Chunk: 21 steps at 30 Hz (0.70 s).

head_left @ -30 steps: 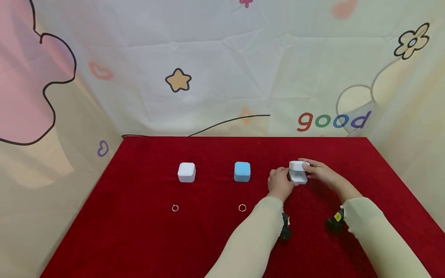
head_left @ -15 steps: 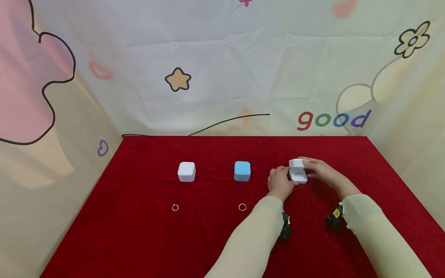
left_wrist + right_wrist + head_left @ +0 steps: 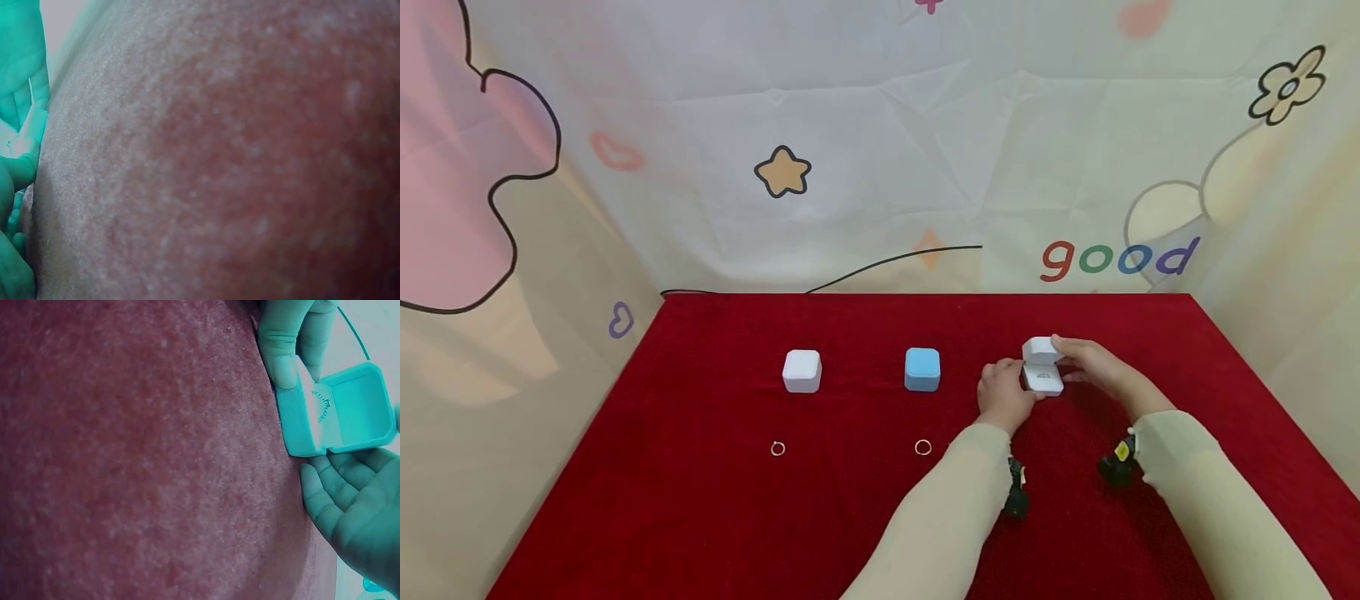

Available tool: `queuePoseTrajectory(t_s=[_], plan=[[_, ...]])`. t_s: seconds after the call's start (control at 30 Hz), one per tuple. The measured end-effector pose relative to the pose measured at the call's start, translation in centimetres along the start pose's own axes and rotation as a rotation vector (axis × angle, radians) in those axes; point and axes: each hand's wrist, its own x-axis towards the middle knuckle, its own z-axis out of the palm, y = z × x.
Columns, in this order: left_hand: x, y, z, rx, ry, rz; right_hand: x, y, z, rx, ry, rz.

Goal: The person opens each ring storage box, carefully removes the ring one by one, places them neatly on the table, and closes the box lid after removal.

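Observation:
A white ring box (image 3: 1042,367) stands with its lid raised on the red cloth at the right. Inside its base, a ring (image 3: 322,406) sits upright in the slot. My left hand (image 3: 1002,390) grips the base from the left, its thumb (image 3: 285,370) on the front side. From the right, my right hand (image 3: 1093,367) holds the lid (image 3: 359,409), with one digit at the lid's top edge and other fingers beside the hinge. In the left wrist view, cloth fills most of the picture, and parts of the hands (image 3: 15,250) show at the left edge.
A closed white box (image 3: 802,372) and a closed blue box (image 3: 922,370) stand in a row to the left. In front of them lie a ring with a small stone (image 3: 778,448) and a plain-looking ring (image 3: 922,447). A printed curtain (image 3: 880,167) hangs behind the table.
The lid has swung further up and back under my right hand, whose thumb has shifted to its top edge. The ring inside shows more clearly. My left hand has stayed put.

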Motion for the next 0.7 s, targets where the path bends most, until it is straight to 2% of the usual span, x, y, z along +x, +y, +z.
queuePoseTrajectory(t_s=[0.33, 0.5, 0.7], plan=[[-0.08, -0.26, -0.31, 0.017, 0.017, 0.016, 0.4, -0.19, 0.19, 0.012, 0.009, 0.008], [-0.3, -0.03, -0.55, 0.031, 0.003, 0.007, 0.38, 0.0, 0.15, 0.002, 0.013, 0.023], [-0.24, -0.05, -0.46, 0.032, 0.004, 0.004, 0.12, 0.18, 0.2, 0.033, 0.052, 0.026]])
